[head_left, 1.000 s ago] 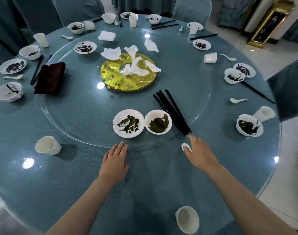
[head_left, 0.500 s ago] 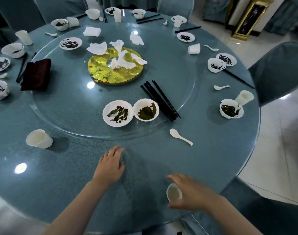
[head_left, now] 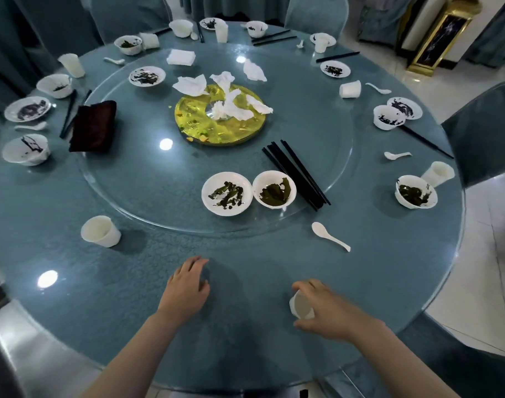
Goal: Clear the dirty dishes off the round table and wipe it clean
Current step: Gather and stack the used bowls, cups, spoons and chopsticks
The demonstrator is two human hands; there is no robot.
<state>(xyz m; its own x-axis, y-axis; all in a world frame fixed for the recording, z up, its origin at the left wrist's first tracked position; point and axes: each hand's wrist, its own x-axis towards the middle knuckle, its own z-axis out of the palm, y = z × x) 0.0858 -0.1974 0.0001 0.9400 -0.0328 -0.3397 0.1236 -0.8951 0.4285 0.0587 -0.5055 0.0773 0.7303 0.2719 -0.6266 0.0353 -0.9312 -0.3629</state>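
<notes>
Right hand [head_left: 326, 314] grips a white cup [head_left: 301, 307] — lift it upright, avoiding spills; left hand [head_left: 185, 291] rests flat, relaxed, on the table [head_left: 245, 334].

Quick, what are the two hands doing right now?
Left hand: open, fingers resting on the table, holding nothing.
Right hand: holding a white cup.

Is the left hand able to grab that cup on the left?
Probably yes. The left hand rests flat on the table holding nothing, and only bare tabletop lies between it and the cup.
</notes>
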